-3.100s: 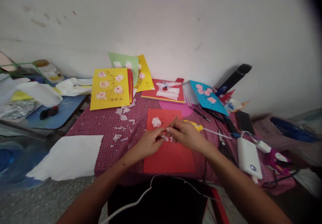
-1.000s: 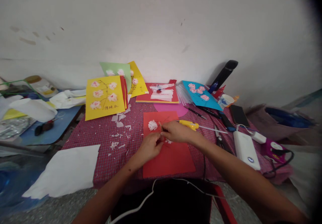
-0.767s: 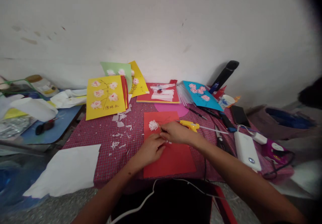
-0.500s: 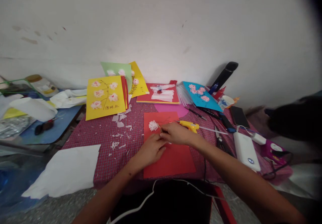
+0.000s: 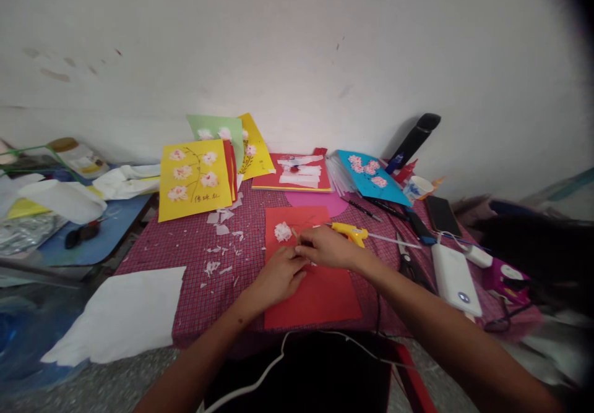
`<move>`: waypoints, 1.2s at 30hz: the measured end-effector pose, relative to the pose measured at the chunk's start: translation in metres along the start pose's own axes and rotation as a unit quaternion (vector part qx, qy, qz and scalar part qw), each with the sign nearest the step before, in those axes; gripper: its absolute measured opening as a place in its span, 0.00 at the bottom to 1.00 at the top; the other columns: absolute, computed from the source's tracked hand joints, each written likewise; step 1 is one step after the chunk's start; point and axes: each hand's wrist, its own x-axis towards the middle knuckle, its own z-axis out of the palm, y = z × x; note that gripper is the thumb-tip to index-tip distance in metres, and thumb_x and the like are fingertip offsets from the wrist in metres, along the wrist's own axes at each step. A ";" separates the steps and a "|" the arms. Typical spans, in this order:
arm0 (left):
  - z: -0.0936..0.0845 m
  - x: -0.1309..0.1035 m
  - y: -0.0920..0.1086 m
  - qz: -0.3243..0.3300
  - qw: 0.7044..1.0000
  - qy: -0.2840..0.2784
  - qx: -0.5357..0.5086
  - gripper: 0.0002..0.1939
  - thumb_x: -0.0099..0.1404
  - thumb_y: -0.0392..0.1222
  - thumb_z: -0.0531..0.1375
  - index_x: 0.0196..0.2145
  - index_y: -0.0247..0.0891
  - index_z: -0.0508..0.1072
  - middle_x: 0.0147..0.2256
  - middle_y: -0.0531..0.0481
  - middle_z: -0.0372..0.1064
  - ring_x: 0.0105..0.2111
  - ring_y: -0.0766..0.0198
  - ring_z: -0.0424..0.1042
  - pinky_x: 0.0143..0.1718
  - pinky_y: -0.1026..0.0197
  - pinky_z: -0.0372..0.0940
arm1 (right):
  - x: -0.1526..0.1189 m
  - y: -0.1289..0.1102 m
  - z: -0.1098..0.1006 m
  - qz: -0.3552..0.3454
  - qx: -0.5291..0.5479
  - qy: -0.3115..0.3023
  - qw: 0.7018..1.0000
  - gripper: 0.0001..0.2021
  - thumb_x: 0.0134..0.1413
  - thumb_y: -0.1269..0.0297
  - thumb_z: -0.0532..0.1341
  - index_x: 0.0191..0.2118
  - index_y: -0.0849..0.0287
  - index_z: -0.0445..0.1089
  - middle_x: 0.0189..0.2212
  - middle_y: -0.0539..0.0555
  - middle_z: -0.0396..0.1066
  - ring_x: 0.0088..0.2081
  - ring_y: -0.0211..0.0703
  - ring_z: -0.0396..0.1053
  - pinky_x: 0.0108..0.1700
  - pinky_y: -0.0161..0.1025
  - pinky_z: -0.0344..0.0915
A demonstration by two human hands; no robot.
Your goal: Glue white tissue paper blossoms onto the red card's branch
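A sheet of red card (image 5: 320, 298) lies on the table, with a pale pink-white paper flower (image 5: 283, 232) near its upper left and faint branch lines drawn beside it. Over the middle of the card my two hands meet at the fingertips. My right hand (image 5: 327, 246) is closed in a pinch, and a thin brownish strip pokes out by its fingertips. My left hand (image 5: 281, 277) rests low on the card, its fingers bent in against the right ones. What lies between the fingers is hidden. Just beyond my right hand sits a yellow glue gun (image 5: 350, 232) with a glue stick.
Paper scraps (image 5: 223, 230) litter the checked cloth (image 5: 195, 314) at left, near a torn white sheet (image 5: 125, 314). Finished flower cards, one yellow (image 5: 185, 181) and one blue (image 5: 371, 175), stand behind. Scissors (image 5: 408, 264) and a white power bank (image 5: 455, 280) lie right.
Both hands stay almost still over the red card. At the right edge, a blurred dark shape has shifted lower.
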 end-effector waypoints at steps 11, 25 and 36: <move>-0.001 0.002 0.002 0.008 1.000 0.004 -0.016 0.16 0.68 0.32 0.58 0.52 0.42 0.74 0.54 0.44 0.71 0.55 0.52 0.68 0.58 0.48 0.64 | -0.002 -0.004 -0.003 -0.010 0.022 0.028 0.999 0.08 0.62 0.65 0.61 0.33 0.59 0.75 0.26 0.50 0.75 0.26 0.37 0.66 0.29 0.34 0.51; -0.017 -0.015 0.007 -0.029 0.997 -0.011 0.065 0.16 0.70 0.33 0.54 0.52 0.40 0.74 0.50 0.42 0.70 0.50 0.52 0.69 0.53 0.50 0.66 | -0.112 -0.008 0.041 0.117 0.249 0.402 0.873 0.07 0.66 0.62 0.60 0.45 0.52 0.75 0.33 0.53 0.75 0.30 0.44 0.72 0.35 0.42 0.69; -0.013 -0.003 0.019 -0.037 0.988 -0.045 0.143 0.13 0.74 0.38 0.53 0.50 0.41 0.74 0.49 0.42 0.68 0.50 0.51 0.67 0.52 0.48 0.66 | -0.120 0.001 0.108 0.176 0.306 0.460 0.815 0.06 0.65 0.62 0.61 0.43 0.56 0.74 0.24 0.48 0.72 0.26 0.42 0.71 0.30 0.37 0.69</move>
